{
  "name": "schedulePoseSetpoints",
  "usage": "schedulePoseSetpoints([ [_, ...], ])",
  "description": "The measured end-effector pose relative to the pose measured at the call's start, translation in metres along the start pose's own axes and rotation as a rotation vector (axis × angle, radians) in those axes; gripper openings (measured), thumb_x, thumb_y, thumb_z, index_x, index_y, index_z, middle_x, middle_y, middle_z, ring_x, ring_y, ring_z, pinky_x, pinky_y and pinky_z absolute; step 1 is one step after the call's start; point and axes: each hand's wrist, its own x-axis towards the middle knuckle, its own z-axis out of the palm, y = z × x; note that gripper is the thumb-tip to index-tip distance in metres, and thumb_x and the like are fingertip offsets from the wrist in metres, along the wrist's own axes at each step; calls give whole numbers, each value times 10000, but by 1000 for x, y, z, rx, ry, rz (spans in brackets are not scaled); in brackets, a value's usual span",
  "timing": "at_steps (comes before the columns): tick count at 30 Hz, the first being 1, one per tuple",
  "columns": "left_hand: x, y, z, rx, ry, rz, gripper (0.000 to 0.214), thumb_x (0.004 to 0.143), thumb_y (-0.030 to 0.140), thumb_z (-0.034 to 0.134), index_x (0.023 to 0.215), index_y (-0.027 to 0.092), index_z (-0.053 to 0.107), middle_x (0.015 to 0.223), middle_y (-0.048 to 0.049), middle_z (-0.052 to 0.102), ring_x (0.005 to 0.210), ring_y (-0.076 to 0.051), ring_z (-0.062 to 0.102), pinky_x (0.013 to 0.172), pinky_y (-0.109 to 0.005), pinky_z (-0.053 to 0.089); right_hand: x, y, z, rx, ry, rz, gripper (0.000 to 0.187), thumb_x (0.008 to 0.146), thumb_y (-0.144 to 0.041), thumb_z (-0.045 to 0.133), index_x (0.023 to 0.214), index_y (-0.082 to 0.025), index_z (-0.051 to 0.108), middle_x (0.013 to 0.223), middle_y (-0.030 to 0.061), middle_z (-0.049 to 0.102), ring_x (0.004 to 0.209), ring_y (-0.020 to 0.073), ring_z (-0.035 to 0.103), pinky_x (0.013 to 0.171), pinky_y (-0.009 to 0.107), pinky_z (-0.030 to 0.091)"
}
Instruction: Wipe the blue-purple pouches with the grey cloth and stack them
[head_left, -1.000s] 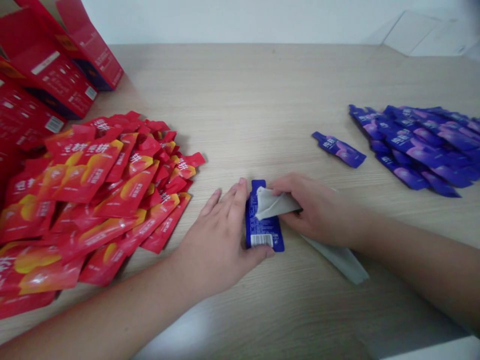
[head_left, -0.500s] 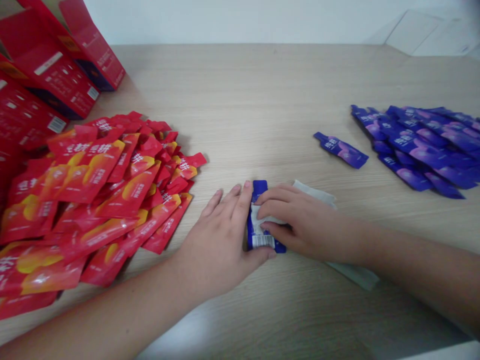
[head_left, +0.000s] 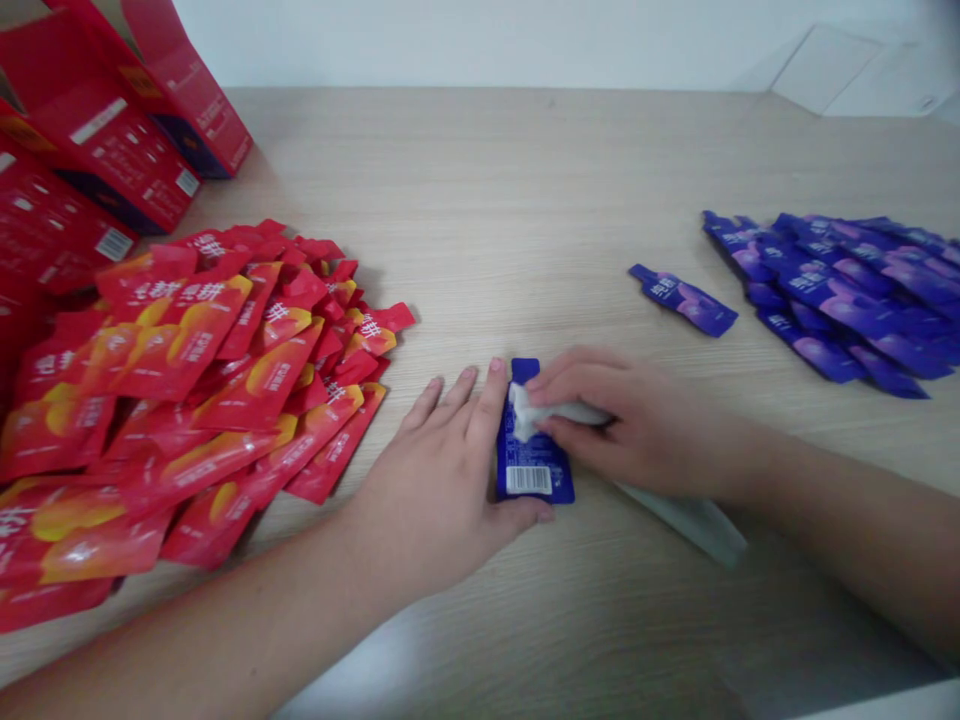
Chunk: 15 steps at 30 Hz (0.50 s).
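Note:
A blue sachet lies flat on the table with its barcode side up and its narrow neck pointing away from me. My left hand rests flat beside it, fingers spread, with the index finger along its left edge and the thumb at its bottom edge. In my right hand, slightly blurred, the fingers pinch a white wipe, which is pressed on the upper part of the sachet. The rest of the wipe trails out under the right hand toward the lower right.
A heap of red sachets spreads over the left side, with open red boxes behind it. At the right lies a pile of blue sachets, with a single blue sachet apart from it. A white wall borders the table's back.
My right hand has moved up slightly with the wipe, uncovering more of the sachet's barcode side. The wipe is more bunched under the fingers. My left hand keeps its place.

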Motion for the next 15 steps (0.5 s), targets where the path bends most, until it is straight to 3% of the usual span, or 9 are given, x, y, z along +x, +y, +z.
schedulePoseSetpoints([
  [3,1,1,-2,-1,-7,2,1270,826,749,817,1716,97,187,1728,-299,385,1639,-459,337,1351,-654,256,-6,-18,2,79,-243,-63,134,1041,-188,646,1096,-233,760,1132,65,780,1091,233,716,978,400,582],
  [5,1,0,-2,-8,-8,9,1257,826,709,838,1709,91,191,1723,-305,391,1634,-437,363,1358,-629,254,-7,-21,7,74,-316,-79,119,1045,-194,656,1043,-225,771,1070,57,783,1085,238,703,1000,409,558],
  [15,3,-4,-5,-8,-28,48,1265,847,718,822,1709,71,162,1724,-288,405,1609,-394,434,1358,-574,281,5,-9,8,-126,-236,-46,146,1047,-193,625,986,-227,753,1030,59,771,1009,248,705,957,426,541],
])
